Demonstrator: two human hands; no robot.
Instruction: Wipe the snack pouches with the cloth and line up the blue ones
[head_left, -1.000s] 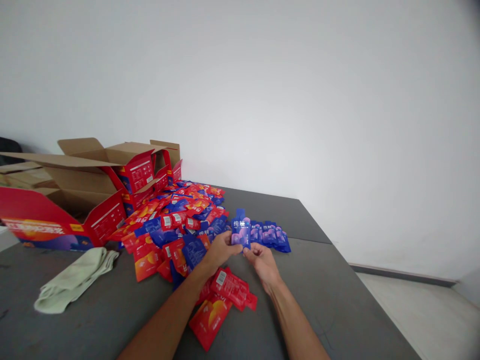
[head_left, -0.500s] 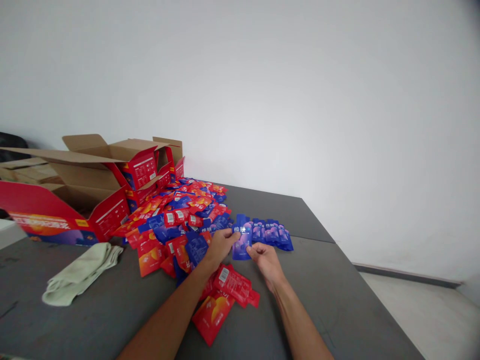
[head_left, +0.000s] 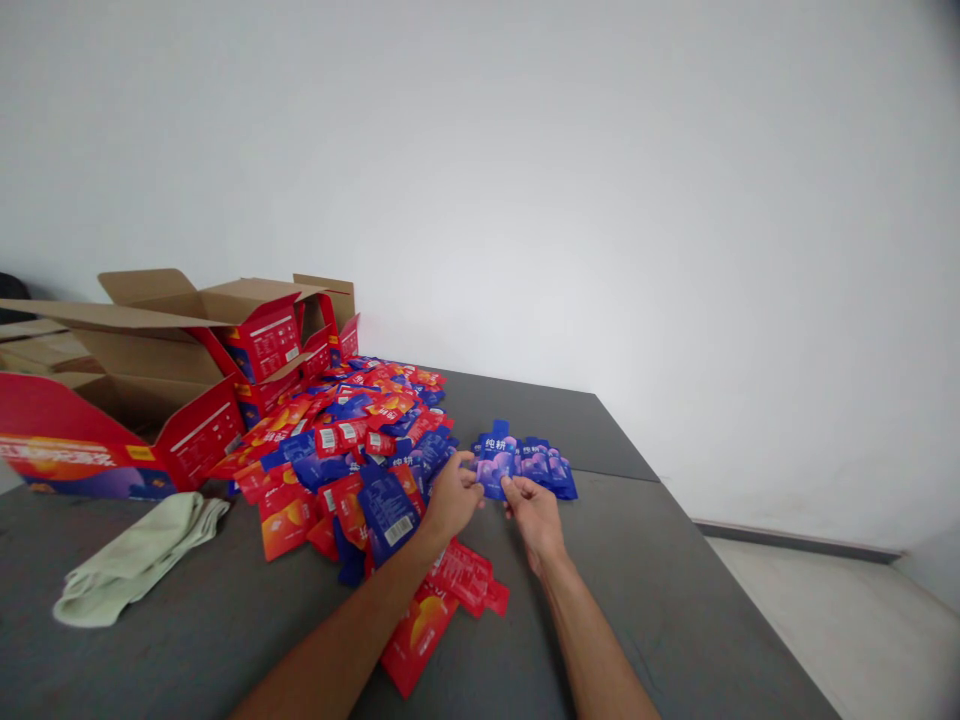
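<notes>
Both hands, left hand [head_left: 452,497] and right hand [head_left: 534,510], pinch one blue sachet [head_left: 496,461] between them above the blue row [head_left: 551,468]

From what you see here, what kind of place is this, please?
Probably a small packing or sorting room: a grey work table against a bare white wall, a heap of red and blue sachets, and opened cardboard cartons.

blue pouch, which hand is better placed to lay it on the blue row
Probably the right hand: it pinches the blue pouch on the side next to the blue row. The left hand sits toward the mixed pile.
</notes>
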